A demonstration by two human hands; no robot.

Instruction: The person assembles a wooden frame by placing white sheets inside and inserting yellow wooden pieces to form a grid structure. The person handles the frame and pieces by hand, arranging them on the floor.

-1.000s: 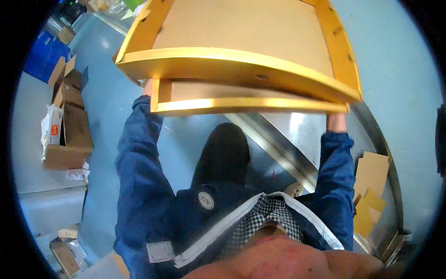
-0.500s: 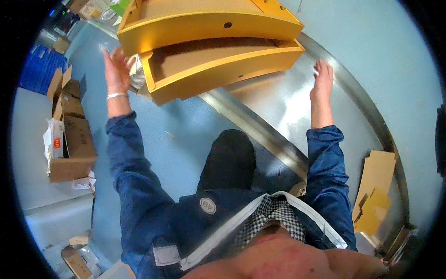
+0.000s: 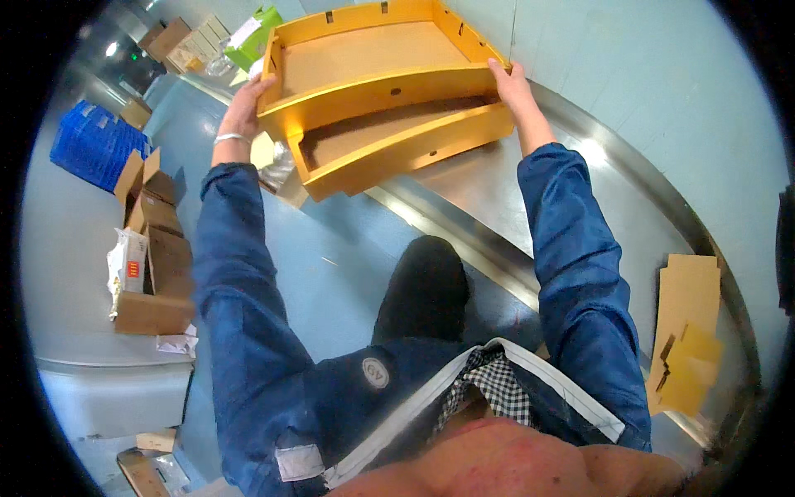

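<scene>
Ahead of me stand two yellow cardboard trays with curved fronts, the upper tray (image 3: 331,106) stacked over the lower tray (image 3: 373,163). A small dark hole shows in each front panel. My left hand (image 3: 243,106) grips the upper tray's left side near its front corner. On the opposite corner my right hand (image 3: 515,89) is closed, its thumb and fingers about the side wall. The upper tray has slots along its walls and a bare brown floor. Part of the lower tray's inside is hidden beneath the upper one.
The trays rest over a shiny metal bench (image 3: 489,186) with a raised edge, beside a pale wall (image 3: 613,66). Flat cardboard pieces (image 3: 691,290) lie at right. Open brown boxes (image 3: 166,248), a blue stack (image 3: 99,149) and a grey bin (image 3: 116,398) stand left. A green box (image 3: 255,37) is behind.
Both hands, apart from the trays before, have come in and taken hold of the upper tray's two sides. My view has shifted, showing more of the tray's inside.
</scene>
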